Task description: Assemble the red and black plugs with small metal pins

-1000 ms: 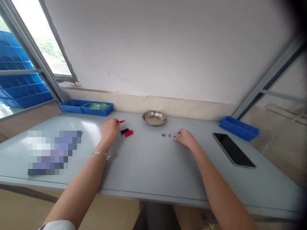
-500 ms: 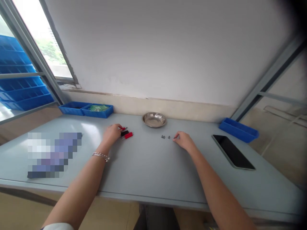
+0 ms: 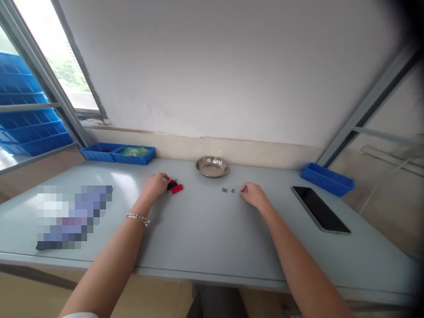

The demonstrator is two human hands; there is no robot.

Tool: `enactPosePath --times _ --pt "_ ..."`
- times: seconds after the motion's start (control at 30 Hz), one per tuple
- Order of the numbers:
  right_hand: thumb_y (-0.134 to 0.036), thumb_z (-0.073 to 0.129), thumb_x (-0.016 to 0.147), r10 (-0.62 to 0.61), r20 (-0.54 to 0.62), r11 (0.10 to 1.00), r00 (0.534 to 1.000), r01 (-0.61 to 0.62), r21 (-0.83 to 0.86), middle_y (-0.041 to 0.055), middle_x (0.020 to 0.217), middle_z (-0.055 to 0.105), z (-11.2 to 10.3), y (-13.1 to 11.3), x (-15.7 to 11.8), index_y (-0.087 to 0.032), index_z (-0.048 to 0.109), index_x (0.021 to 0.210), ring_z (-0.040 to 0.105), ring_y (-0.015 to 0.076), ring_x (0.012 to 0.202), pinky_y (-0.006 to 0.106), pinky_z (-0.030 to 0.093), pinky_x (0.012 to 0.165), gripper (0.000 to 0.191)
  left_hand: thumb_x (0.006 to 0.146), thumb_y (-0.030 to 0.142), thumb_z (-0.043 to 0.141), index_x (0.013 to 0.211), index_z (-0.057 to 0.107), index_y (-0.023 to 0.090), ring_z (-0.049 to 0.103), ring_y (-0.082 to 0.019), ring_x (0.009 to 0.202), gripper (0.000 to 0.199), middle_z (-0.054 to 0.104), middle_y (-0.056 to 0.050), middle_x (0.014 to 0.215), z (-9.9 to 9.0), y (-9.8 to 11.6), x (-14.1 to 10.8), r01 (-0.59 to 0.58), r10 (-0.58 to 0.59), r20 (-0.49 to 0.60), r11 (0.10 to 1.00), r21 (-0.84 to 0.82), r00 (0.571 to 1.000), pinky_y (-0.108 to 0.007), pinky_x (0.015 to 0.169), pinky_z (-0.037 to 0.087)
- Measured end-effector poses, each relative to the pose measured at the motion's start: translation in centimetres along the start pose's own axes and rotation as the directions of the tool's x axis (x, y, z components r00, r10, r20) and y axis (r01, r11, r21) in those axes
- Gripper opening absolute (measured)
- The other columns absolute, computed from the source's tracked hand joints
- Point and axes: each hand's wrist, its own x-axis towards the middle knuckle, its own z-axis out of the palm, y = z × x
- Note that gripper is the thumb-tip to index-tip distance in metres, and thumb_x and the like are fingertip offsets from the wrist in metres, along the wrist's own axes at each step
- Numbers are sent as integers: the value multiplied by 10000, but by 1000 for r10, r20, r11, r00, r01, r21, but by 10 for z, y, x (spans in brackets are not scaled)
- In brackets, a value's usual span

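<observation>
My left hand (image 3: 154, 187), with a beaded bracelet at its wrist, rests on the table with bent fingers closed around the end of a thin red piece (image 3: 171, 181). Directly beside its fingertips lie a short black cylinder (image 3: 172, 185) and a short red cylinder (image 3: 177, 189), both pen-like. To the right, my right hand (image 3: 253, 193) is closed in a pinch low over the table; whatever its fingertips hold is too small to make out. Just left of it sit several small grey cone-shaped pieces (image 3: 232, 191).
A round metal dish (image 3: 212, 175) stands near the wall. Blue bins (image 3: 134, 160) are at the back left, with another blue bin (image 3: 327, 180) at the right. A dark-screened phone or tablet (image 3: 320, 210) lies right; a blurred-out flat item (image 3: 76, 216) lies left.
The view has shifted slightly. At my left fingertips the thin red piece has turned a little and shows less. My right hand stays pinched in about the same place.
</observation>
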Motion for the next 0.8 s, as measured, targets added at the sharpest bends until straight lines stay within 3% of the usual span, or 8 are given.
enactPosePath --times 0.1,0.17,0.23,0.3,0.4,0.8 --pt "-188 507 699 5 -7 1000 1000 -6 -12 47 746 611 -4 -3 -3 -191 582 756 540 144 653 237 329 539 94 750 331 441 966 599 212 546 -207 838 293 615 -79 922 -4 8 -4 -73 74 -64 997 18 995 -274 679 405" --pt "-193 497 709 15 -14 1000 1000 -15 -1 42 708 602 -8 -5 -7 -194 579 759 530 140 617 236 320 519 96 743 321 454 952 602 220 543 -191 823 276 606 -65 906 -5 16 -8 -202 204 -79 979 37 976 -266 697 400" --pt "-198 495 713 16 -22 1000 1000 -16 12 39 684 592 -12 -8 -9 -195 578 761 521 138 597 235 313 506 96 729 328 476 908 615 213 546 -171 766 254 608 -51 830 -3 24 -11 -345 345 -13 938 30 938 -254 693 397" --pt "-193 500 711 6 -24 1000 1000 -5 19 37 677 587 -15 -11 -11 -193 580 761 517 134 592 232 310 503 94 711 351 502 840 627 200 546 -163 706 235 606 -42 747 0 30 -13 -417 415 81 909 8 906 -247 660 396" --pt "-189 503 714 0 -27 1000 1000 1 22 36 670 586 -16 -12 -12 -189 583 759 516 131 591 229 308 504 91 681 351 532 744 629 196 545 -165 673 194 603 -34 687 4 33 -14 -420 415 155 908 -1 897 -244 610 387" --pt "-211 496 724 6 3 999 1000 -7 43 39 719 589 -17 -16 -13 -193 561 749 512 133 618 231 311 516 72 667 250 505 684 604 206 541 -168 693 109 586 -36 719 4 37 -22 -387 365 164 914 126 916 -242 581 374"
